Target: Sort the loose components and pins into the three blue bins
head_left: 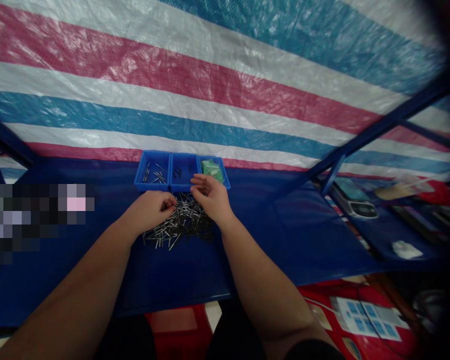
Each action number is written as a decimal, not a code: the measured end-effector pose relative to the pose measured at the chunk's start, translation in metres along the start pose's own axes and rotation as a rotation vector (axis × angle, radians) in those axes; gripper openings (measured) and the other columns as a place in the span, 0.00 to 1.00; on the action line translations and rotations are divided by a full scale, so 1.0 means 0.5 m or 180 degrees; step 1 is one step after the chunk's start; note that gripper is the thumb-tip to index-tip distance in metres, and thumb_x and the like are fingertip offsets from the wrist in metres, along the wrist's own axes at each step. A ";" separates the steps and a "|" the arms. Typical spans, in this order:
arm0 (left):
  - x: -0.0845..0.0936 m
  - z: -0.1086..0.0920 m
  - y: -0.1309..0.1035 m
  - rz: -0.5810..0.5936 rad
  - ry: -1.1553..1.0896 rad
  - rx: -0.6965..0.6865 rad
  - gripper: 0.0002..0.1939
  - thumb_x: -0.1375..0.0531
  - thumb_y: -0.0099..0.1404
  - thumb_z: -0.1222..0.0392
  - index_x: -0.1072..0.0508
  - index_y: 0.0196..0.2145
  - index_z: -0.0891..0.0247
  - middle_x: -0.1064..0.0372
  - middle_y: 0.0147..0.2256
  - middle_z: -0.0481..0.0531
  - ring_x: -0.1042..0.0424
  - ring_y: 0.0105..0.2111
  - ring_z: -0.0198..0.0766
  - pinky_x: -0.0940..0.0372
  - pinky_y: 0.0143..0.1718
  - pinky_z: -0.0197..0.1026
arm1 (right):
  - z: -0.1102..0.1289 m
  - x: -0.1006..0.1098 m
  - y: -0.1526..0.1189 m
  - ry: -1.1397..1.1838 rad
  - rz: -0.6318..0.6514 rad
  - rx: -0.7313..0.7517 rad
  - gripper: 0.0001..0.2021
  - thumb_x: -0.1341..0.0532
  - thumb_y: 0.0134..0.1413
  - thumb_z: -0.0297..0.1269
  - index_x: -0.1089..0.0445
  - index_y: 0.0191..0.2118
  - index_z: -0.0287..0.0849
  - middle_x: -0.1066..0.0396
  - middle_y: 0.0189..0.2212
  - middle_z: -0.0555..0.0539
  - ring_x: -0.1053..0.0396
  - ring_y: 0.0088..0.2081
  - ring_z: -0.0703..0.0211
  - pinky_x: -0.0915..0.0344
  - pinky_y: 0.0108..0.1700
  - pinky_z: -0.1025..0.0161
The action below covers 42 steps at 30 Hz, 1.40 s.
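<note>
Fingers curl on the left hand (152, 212), palm down over the left edge of the metal-pin pile (180, 225); whether they grip a pin, can't tell. Right hand (213, 200) is open, thumb apart from its fingers, over the pile's far right side. Three blue trays (152, 187) line up just behind on the counter (277, 225), pins in the left one, green packets (212, 170) in the right. Right fingers partly cover the trays' front; the middle tray's dark pieces look blurry.
</note>
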<state>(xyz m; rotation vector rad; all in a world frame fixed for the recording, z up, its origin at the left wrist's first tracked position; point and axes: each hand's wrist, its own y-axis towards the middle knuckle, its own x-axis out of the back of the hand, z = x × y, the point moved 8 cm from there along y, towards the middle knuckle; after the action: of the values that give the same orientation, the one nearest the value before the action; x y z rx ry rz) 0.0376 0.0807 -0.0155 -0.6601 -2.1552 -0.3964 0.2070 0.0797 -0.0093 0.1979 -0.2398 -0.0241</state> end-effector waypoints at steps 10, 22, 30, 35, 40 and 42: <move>0.009 -0.012 -0.006 0.0033 0.0276 -0.0170 0.12 0.40 0.61 0.61 0.20 0.41 0.63 0.24 0.35 0.53 0.27 0.31 0.37 0.34 0.34 0.38 | 0.051 0.015 -0.021 -0.1258 0.0695 0.0118 0.05 0.36 0.56 0.36 0.26 0.36 0.40 0.28 0.27 0.50 0.34 0.27 0.65 0.40 0.32 0.65; 0.009 -0.015 -0.003 0.0120 0.0328 -0.0124 0.12 0.40 0.58 0.63 0.21 0.40 0.63 0.24 0.34 0.53 0.27 0.30 0.38 0.36 0.33 0.38 | 0.072 -0.092 -0.092 -0.1790 0.2303 0.0704 0.10 0.29 0.49 0.31 0.22 0.39 0.42 0.27 0.33 0.51 0.32 0.33 0.63 0.42 0.36 0.65; 0.003 -0.005 -0.003 0.0088 0.0029 0.0056 0.08 0.39 0.59 0.62 0.22 0.37 0.62 0.24 0.31 0.50 0.27 0.30 0.37 0.36 0.32 0.37 | 0.072 -0.100 -0.093 -0.1937 0.2260 0.0747 0.05 0.33 0.50 0.24 0.24 0.33 0.41 0.29 0.31 0.51 0.35 0.32 0.64 0.45 0.36 0.65; 0.003 0.007 -0.002 -0.0007 -0.0045 0.0182 0.09 0.40 0.58 0.62 0.23 0.37 0.63 0.23 0.31 0.50 0.26 0.30 0.38 0.36 0.31 0.38 | 0.080 -0.111 -0.096 -0.1933 0.2324 0.0722 0.04 0.33 0.52 0.26 0.24 0.34 0.41 0.29 0.31 0.51 0.35 0.32 0.64 0.45 0.36 0.66; 0.003 0.013 0.000 -0.0052 0.0007 0.0241 0.10 0.39 0.57 0.60 0.23 0.38 0.63 0.23 0.31 0.50 0.25 0.30 0.39 0.36 0.31 0.38 | 0.088 -0.114 -0.096 -0.1770 0.2284 0.0784 0.05 0.36 0.52 0.24 0.27 0.32 0.41 0.29 0.29 0.52 0.35 0.31 0.65 0.45 0.36 0.66; 0.004 0.009 0.000 -0.0048 0.0060 0.0240 0.11 0.39 0.57 0.60 0.22 0.37 0.63 0.23 0.31 0.51 0.25 0.30 0.40 0.37 0.30 0.38 | 0.092 -0.110 -0.094 -0.1664 0.2219 0.0809 0.06 0.38 0.50 0.23 0.29 0.32 0.41 0.30 0.28 0.53 0.36 0.30 0.65 0.45 0.36 0.66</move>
<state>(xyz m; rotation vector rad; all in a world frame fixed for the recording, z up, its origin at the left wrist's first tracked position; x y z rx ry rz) 0.0335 0.0837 -0.0166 -0.5961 -2.1472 -0.3265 0.1427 0.0272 0.0126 0.3510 -0.8245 0.6563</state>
